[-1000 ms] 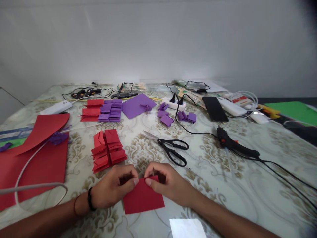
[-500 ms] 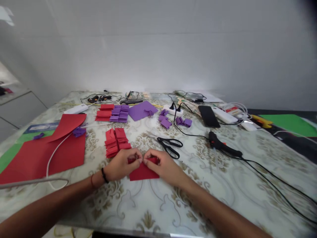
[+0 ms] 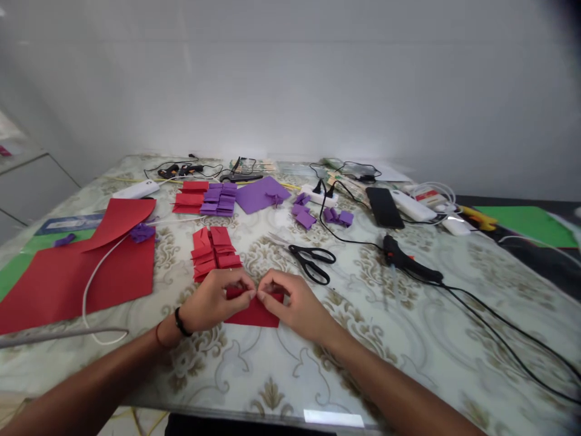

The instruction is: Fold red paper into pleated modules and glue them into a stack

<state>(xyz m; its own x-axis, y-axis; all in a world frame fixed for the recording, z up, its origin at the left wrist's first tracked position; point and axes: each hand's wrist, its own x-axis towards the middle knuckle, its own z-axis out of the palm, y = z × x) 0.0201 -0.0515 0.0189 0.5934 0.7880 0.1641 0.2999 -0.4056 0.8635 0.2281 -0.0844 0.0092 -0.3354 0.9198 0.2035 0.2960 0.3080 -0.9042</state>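
Note:
A small red sheet of paper is pinched along its upper edge by both hands, low in the middle of the head view. My left hand has thumb and forefinger pressed together on it. My right hand grips the same edge, its fingertips nearly touching the left ones. The fingers partly cover the paper's top. Just beyond my left hand lie folded red paper pieces in two rows. Black-handled scissors rest beyond my right hand, blades pointing up and left.
Large red sheets with a white cable lie at left. Behind are folded purple pieces, a purple sheet and a power strip. A phone and a black glue gun with its cord are at right.
Both hands and the red paper have shifted slightly left in the view. The pinch on the paper's edge stays the same. The camera has tilted a little.

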